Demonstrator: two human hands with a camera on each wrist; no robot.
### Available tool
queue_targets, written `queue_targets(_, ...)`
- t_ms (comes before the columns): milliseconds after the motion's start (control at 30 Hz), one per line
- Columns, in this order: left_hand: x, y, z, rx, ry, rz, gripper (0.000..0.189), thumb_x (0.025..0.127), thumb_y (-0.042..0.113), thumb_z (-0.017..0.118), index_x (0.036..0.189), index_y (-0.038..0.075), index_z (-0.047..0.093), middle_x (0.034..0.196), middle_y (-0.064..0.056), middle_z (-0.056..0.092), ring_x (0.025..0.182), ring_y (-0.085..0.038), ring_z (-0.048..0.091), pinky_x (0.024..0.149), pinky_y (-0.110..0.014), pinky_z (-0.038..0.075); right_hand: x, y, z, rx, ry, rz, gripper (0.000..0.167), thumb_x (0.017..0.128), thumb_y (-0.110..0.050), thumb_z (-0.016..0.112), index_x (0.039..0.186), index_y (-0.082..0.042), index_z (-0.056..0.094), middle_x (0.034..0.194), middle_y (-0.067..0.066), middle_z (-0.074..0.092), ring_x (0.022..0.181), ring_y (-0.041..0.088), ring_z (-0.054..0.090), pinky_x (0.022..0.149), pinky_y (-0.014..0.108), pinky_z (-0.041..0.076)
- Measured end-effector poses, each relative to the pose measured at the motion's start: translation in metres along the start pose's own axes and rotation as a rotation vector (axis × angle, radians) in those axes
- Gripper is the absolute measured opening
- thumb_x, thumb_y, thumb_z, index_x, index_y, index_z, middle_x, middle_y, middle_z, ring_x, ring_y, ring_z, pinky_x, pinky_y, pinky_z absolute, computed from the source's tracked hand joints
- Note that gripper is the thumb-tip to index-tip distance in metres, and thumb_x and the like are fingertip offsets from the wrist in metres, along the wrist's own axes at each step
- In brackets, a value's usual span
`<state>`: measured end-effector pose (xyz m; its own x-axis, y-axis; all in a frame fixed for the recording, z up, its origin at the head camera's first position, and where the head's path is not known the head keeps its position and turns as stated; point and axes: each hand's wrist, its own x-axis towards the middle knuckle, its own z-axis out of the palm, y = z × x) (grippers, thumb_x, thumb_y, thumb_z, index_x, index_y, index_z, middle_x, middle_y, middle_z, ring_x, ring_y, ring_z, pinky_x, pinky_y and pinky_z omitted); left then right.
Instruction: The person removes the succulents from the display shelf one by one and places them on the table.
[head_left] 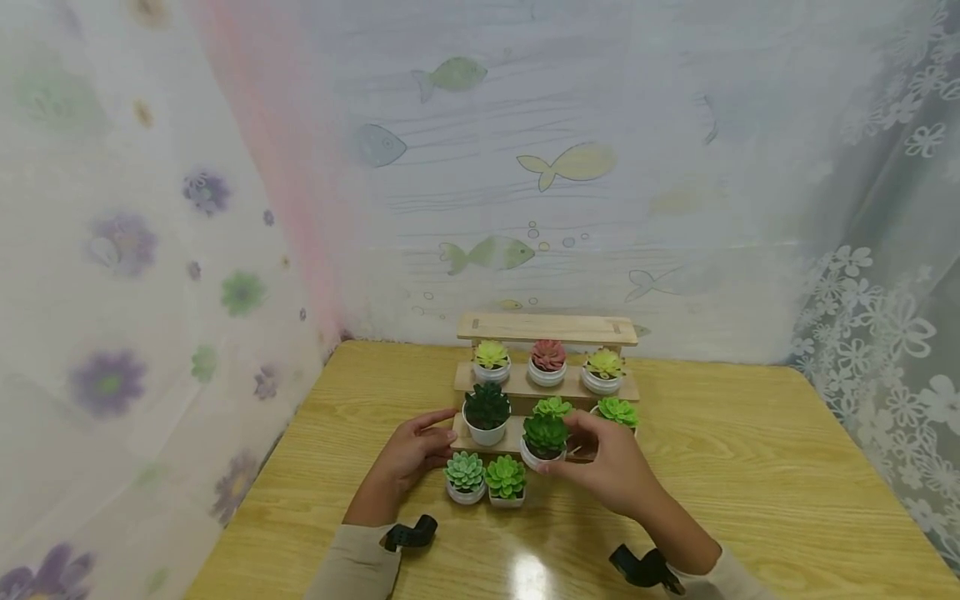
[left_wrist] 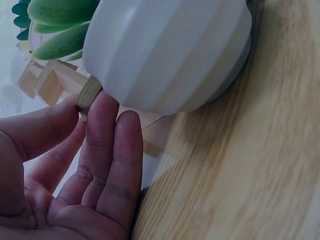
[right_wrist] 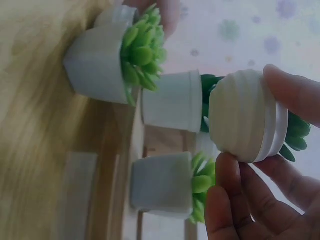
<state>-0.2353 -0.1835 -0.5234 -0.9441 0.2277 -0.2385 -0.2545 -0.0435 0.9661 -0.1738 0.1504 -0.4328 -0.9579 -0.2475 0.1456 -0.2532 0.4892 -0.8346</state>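
My right hand (head_left: 611, 468) holds a dark green potted succulent (head_left: 545, 435) in front of the lowest board of a tiered wooden stand (head_left: 547, 327). In the right wrist view, thumb and fingers grip the rim and side of its ribbed white pot (right_wrist: 242, 117). At the stand's left end, my left hand (head_left: 411, 450) pinches the end of the lowest board (left_wrist: 89, 94) between thumb and fingers. On that board stand a very dark succulent (head_left: 487, 408), a bright green one (head_left: 553, 407), partly hidden by the held plant, and another green one (head_left: 617, 411) at the right.
On the middle board sit a yellow succulent (head_left: 492, 356), a red one (head_left: 547, 356) and another yellow one (head_left: 603, 364). Two potted succulents, one pale green (head_left: 465, 472) and one bright green (head_left: 506, 477), stand on the wooden table (head_left: 750, 467) before the stand. Printed curtains (head_left: 420, 192) hang behind.
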Motion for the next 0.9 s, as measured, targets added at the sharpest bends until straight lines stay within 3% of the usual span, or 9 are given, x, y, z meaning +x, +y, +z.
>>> queue_targets(333, 0.001, 0.0, -0.001, -0.012, -0.01, 0.001, 0.057, 0.1, 0.012, 0.069, 0.154, 0.01, 0.05, 0.101, 0.0, 0.075, 0.081, -0.015, 0.071, 0.075, -0.032, 0.061, -0.009, 0.016, 0.005, -0.009, -0.002, 0.037, 0.047, 0.069, -0.043, 0.097, 0.106, -0.027, 0.073, 0.095, -0.009, 0.072, 0.085, 0.012, 0.067, 0.075, 0.026, 0.056)
queue_targets(700, -0.001, 0.0, -0.002, -0.013, 0.003, -0.005, 0.056, 0.1, 0.011, 0.068, 0.153, 0.009, 0.051, 0.098, 0.0, 0.074, 0.08, -0.015, 0.071, 0.075, -0.032, 0.061, -0.01, 0.034, 0.011, 0.006, -0.022, 0.055, 0.045, 0.069, -0.041, 0.097, 0.107, -0.028, 0.075, 0.099, -0.01, 0.072, 0.091, 0.016, 0.067, 0.08, 0.032, 0.057)
queue_targets(900, 0.001, -0.001, 0.0, -0.01, 0.015, -0.004, 0.054, 0.099, 0.012, 0.07, 0.151, 0.012, 0.055, 0.098, -0.001, 0.075, 0.081, -0.017, 0.072, 0.075, -0.033, 0.061, -0.01, 0.041, 0.012, -0.012, -0.03, 0.07, 0.046, 0.069, -0.041, 0.097, 0.106, -0.026, 0.075, 0.096, -0.011, 0.07, 0.089, 0.016, 0.065, 0.077, 0.027, 0.054)
